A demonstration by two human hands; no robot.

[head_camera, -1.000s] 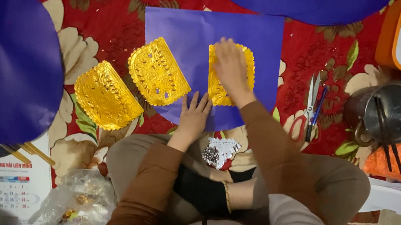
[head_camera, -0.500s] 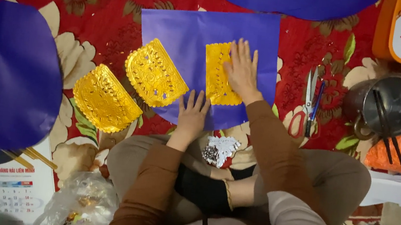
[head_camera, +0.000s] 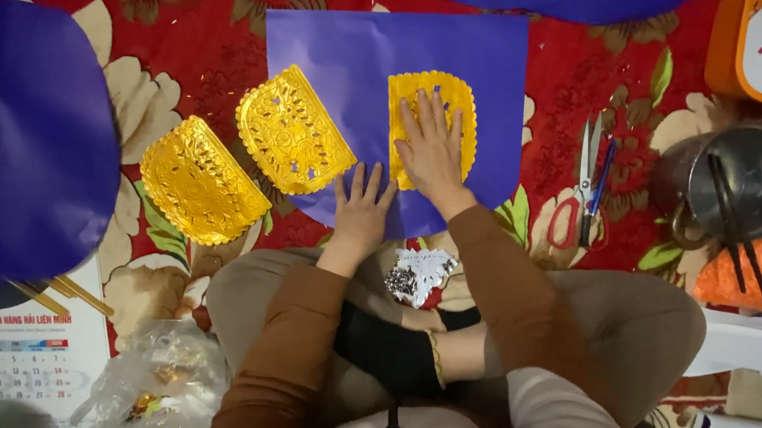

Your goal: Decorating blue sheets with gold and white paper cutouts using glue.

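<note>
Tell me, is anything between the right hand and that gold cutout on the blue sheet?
Nothing visible. The right hand lies flat, fingers spread, directly on the gold cutout, which lies on the blue sheet. The left hand rests on the sheet's near edge, clear of the cutout.

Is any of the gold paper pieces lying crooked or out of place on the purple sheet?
Partly. The middle gold piece lies tilted, half on the purple sheet and half off its left edge. The left gold piece lies tilted off the sheet on the red cloth. The piece under the right hand sits straight; the left hand presses the sheet's lower edge.
</note>
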